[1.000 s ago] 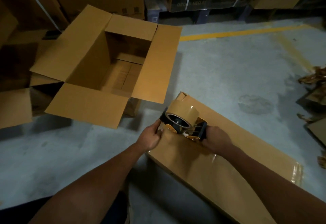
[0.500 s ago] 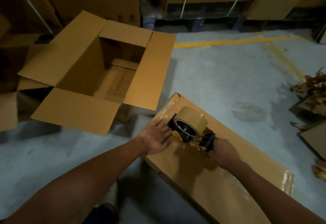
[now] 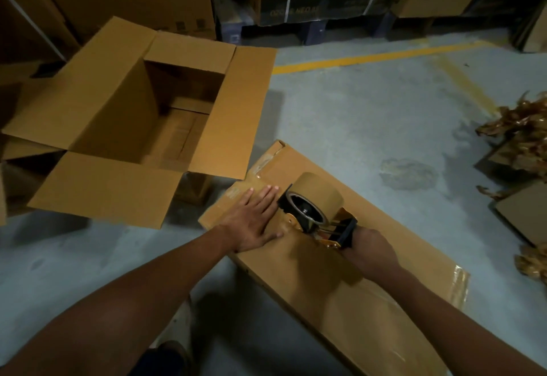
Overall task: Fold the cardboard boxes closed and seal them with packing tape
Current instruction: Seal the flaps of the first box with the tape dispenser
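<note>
With the left hand point(image 3: 254, 223) pressed flat, fingers straight, on the long flat cardboard box point(image 3: 340, 331) lying on the concrete floor point(image 3: 370, 115), and the right hand point(image 3: 370, 249) gripping the tape dispenser point(image 3: 316, 208) just beside it, a low, steady pull along the seam should lay tape smoothly

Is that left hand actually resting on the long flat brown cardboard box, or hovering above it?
Touching. The head view shows the left hand spread flat on the long flat brown cardboard box.
</note>
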`<state>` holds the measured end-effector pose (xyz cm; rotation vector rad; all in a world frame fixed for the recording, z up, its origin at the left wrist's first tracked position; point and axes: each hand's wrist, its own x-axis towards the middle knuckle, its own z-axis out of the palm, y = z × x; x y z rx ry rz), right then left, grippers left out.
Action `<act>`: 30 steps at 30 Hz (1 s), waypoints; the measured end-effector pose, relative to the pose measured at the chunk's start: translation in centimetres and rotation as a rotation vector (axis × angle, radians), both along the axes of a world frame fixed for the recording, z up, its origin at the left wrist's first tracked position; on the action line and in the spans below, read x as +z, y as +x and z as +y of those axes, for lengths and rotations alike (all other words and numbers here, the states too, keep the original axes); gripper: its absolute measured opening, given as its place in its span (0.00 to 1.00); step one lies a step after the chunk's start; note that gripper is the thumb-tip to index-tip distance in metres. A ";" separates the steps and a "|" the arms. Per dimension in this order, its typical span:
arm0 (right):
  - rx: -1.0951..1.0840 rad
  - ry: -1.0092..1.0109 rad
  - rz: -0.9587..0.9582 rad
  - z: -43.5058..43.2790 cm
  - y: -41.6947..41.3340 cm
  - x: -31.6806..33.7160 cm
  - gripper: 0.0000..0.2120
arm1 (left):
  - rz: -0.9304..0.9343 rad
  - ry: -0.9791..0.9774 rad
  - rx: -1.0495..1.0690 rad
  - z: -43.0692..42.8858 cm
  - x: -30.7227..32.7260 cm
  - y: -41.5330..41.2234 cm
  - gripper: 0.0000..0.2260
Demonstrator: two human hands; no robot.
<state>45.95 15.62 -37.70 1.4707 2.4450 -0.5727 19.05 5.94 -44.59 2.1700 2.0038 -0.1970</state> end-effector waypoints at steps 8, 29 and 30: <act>-0.033 0.004 0.005 -1.1 -0.1 0.3 0.10 | -0.067 -0.058 -0.057 0.4 0.7 -0.8 0.38; -0.090 -0.007 -0.001 -2.4 2.7 1.3 0.08 | -0.032 -0.020 -0.052 0.3 -0.2 4.8 0.37; -0.091 -0.007 0.001 -2.4 2.7 1.3 0.08 | -0.032 -0.020 -0.042 0.3 -0.1 5.0 0.39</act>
